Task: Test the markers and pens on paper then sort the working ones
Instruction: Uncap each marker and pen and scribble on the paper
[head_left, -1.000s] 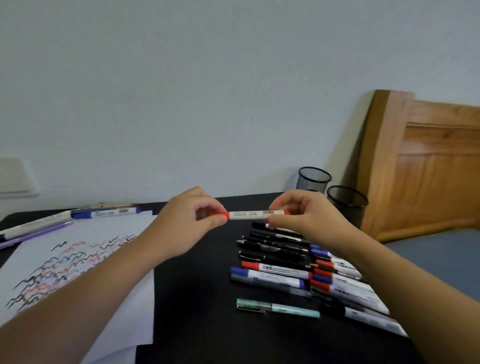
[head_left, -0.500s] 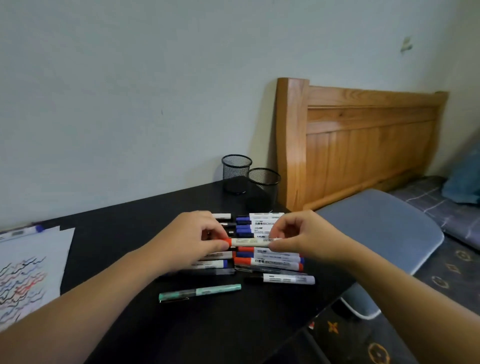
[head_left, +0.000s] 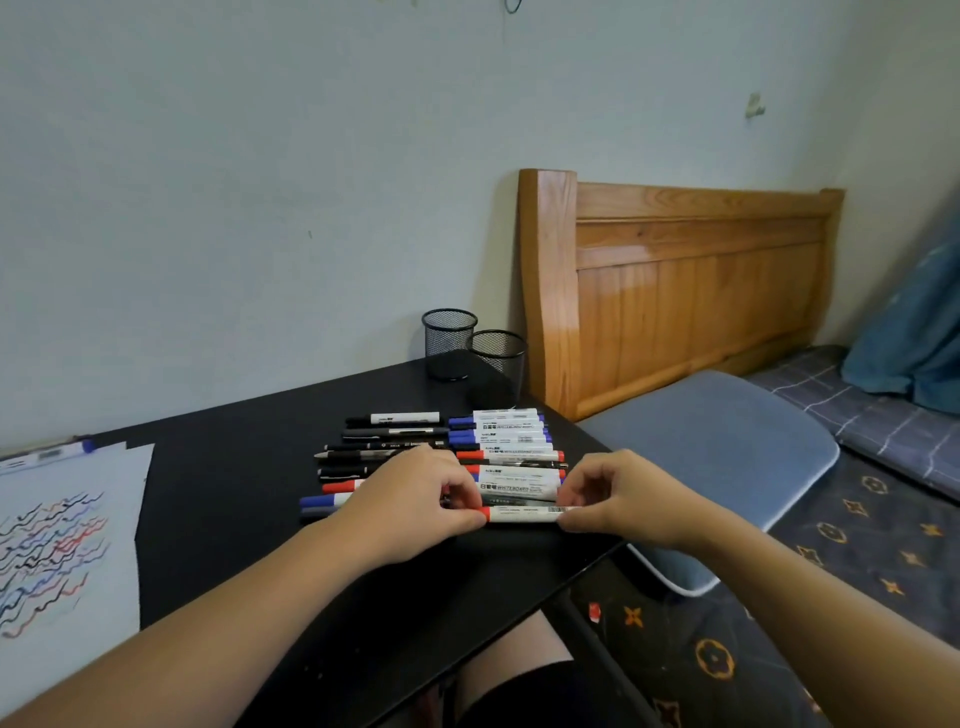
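In the middle of the frame both hands hold one red marker (head_left: 524, 514) level, low over the black bench (head_left: 234, 499). The left hand (head_left: 410, 501) pinches its red cap end, the right hand (head_left: 623, 499) pinches the other end. Behind it lies the row of markers and pens (head_left: 467, 452). The scribbled paper (head_left: 62, 540) is at the left edge, and two mesh cups (head_left: 470, 345) stand at the bench's far corner.

The left hand (head_left: 415, 499) covers the red cap end of the red-capped marker (head_left: 524, 514), and the right hand (head_left: 618, 499) hides its other end. The left hand also blocks the middle of several pens in the row of markers and pens (head_left: 467, 447). The print on their labels is too small to read. The scribbled paper (head_left: 67, 530) runs off the left edge, as does a blue-capped marker (head_left: 49, 454) behind it.
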